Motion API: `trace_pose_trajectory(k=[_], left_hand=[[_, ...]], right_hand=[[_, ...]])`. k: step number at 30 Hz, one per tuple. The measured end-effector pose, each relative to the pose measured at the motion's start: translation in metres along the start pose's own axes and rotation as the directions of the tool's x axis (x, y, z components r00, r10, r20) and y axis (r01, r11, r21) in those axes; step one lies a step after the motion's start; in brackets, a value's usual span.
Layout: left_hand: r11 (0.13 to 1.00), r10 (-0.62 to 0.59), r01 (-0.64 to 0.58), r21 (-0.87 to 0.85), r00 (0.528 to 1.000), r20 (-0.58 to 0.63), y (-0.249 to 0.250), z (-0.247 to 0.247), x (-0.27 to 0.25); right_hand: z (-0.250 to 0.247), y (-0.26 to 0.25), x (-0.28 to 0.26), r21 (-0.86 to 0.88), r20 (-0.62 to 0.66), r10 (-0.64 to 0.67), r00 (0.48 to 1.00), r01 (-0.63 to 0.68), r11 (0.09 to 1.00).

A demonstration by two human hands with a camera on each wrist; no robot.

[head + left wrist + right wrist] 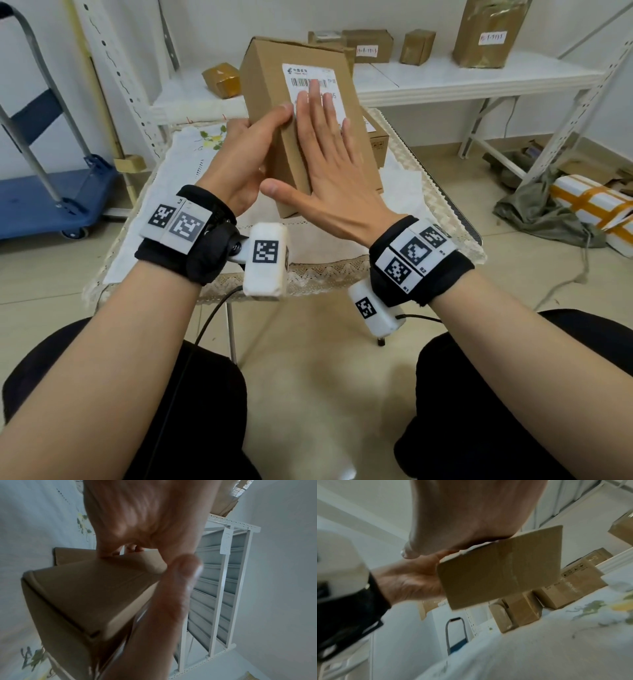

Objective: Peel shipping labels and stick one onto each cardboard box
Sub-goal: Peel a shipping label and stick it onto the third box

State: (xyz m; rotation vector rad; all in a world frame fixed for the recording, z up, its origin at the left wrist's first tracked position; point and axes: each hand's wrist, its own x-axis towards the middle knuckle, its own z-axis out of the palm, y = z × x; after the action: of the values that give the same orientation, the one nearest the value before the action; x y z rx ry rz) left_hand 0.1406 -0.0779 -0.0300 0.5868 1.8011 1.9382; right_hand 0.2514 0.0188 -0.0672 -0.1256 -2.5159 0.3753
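A tall brown cardboard box (pixel 270 82) is held tilted above the small table. A white shipping label (pixel 308 73) with a barcode sticks on its upper face. My left hand (pixel 253 150) grips the box's left side, thumb on the top face and fingers underneath. My right hand (pixel 325 150) lies flat on the label with straight fingers pressing it. The left wrist view shows the box (pixel 82 595) from below; the right wrist view shows its end face (pixel 498 566) and my left hand (pixel 409 582) behind it.
A second box (pixel 376 144) sits on the table with the lace cloth (pixel 191 164) behind the held one. Several labelled boxes (pixel 370 44) stand on the white shelf. A blue cart (pixel 51 192) is at the left, a wrapped parcel (pixel 596 209) on the floor at the right.
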Motion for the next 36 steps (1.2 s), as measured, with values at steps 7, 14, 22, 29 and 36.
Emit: trace_pose_trajectory(k=[7, 14, 22, 29, 36], left_hand=[[0.999, -0.030, 0.029, 0.046, 0.999, 0.029, 0.003, 0.014, -0.016], [0.999, -0.019, 0.019, 0.033, 1.000, 0.014, 0.003, 0.005, -0.011], [0.998, -0.008, 0.010, 0.066, 1.000, -0.024, 0.001, -0.011, 0.002], [0.996, -0.038, 0.035, 0.079, 0.998, 0.045, 0.000, -0.004, 0.003], [0.992, 0.005, 0.001, 0.124, 0.999, -0.051, 0.010, -0.022, 0.004]], right_hand=[[-0.019, 0.015, 0.018, 0.017, -0.127, 0.068, 0.990, -0.067, 0.998], [-0.004, 0.009, 0.010, -0.021, -0.031, 0.052, 0.998, -0.053, 0.998], [0.003, 0.001, 0.001, -0.017, -0.021, -0.014, 1.000, 0.014, 1.000], [-0.008, 0.018, 0.013, -0.043, -0.046, 0.069, 0.997, -0.071, 0.997], [0.010, 0.018, 0.001, -0.022, 0.012, 0.048, 0.999, -0.048, 0.999]])
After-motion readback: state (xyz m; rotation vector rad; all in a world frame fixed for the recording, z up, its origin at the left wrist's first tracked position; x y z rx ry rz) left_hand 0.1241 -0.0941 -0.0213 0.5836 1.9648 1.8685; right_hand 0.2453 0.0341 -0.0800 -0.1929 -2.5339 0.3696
